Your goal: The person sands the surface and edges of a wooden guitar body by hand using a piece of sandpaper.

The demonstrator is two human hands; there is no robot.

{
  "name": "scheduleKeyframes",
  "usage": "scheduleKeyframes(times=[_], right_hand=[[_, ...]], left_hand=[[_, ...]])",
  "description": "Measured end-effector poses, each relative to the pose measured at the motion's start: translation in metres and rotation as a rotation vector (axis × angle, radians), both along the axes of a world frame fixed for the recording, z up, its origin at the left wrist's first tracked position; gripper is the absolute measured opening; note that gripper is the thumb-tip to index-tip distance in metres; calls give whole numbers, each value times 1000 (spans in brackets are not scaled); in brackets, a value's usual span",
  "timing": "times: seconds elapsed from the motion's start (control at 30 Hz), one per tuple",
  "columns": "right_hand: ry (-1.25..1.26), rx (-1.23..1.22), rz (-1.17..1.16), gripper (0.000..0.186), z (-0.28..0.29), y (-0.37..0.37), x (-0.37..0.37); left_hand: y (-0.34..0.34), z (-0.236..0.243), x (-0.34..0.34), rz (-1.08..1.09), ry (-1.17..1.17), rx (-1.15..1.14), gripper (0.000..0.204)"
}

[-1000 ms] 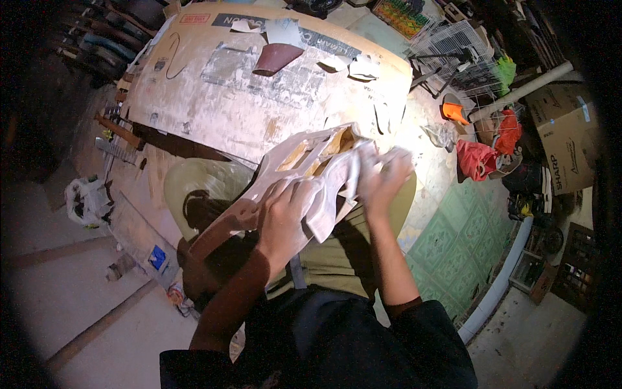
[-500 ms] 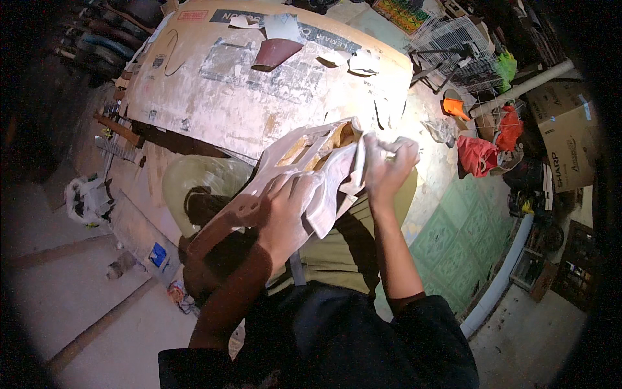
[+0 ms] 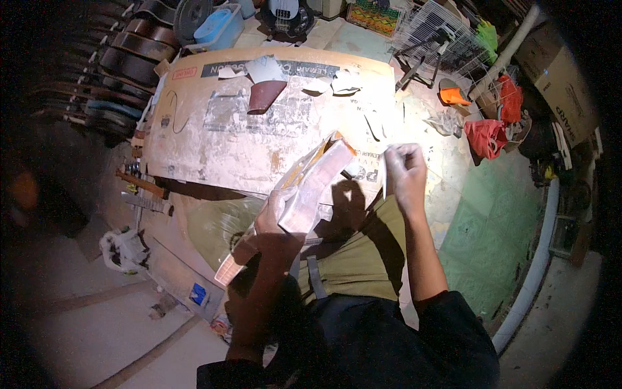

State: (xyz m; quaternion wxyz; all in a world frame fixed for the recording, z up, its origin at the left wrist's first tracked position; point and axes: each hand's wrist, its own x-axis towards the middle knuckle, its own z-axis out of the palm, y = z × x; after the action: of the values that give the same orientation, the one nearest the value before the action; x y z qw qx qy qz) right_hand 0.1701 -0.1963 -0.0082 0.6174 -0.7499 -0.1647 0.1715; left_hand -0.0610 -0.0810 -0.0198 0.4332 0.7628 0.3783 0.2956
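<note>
A guitar body (image 3: pixel 322 183) coated in whitish, dusty finish is tilted up on its edge above my lap, its pale side toward me. Orange-brown wood shows in its hollows along the far edge. My left hand (image 3: pixel 271 215) grips it near the lower left end, and below that hand the guitar's slotted neck (image 3: pixel 228 268) points down left. To the right, apart from the body, my right hand (image 3: pixel 407 172) is closed on a thin pale sheet that looks like sandpaper (image 3: pixel 385 174), seen nearly edge-on.
A dusty flattened cardboard sheet (image 3: pixel 194 146) lies ahead, bearing a dark red piece of sandpaper (image 3: pixel 266 96) and pale paper scraps (image 3: pixel 346 83). Several guitars (image 3: pixel 139 52) line the far left. At right are a red cloth (image 3: pixel 484 138), a wire cage (image 3: pixel 444 32) and a long pipe (image 3: pixel 531 272).
The guitar body has been turned from showing its hollowed face to standing on its edge. My right hand has moved off it to the right, with the sheet. The view has shifted.
</note>
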Motion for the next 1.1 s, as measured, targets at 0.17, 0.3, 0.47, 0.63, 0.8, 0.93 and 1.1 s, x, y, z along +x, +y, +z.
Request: scheduleKeyframes(times=[0.17,0.3,0.47,0.63,0.8,0.93,1.1], right_hand=[[-10,-147,529,33,-3,-10,-40],[-598,-358,726,53,-9,-2,-43],[-156,-83,1181,63,-13,-2,-59],[-116,-54,1145,65,-4,-6,-66],[-560,-386,588,61,-12,3,-29],[12,65,193,40,-15,-21,-8],[187,188,500,48,-5,-44,-42]], left_hand=[[-3,11,9,-10,-114,21,38],[-9,21,12,33,54,104,41],[-8,27,12,70,126,-78,41],[-9,29,13,27,-7,-182,41],[-4,29,6,-34,3,18,41],[-8,25,9,-20,48,11,45],[-18,11,6,-16,13,-70,39]])
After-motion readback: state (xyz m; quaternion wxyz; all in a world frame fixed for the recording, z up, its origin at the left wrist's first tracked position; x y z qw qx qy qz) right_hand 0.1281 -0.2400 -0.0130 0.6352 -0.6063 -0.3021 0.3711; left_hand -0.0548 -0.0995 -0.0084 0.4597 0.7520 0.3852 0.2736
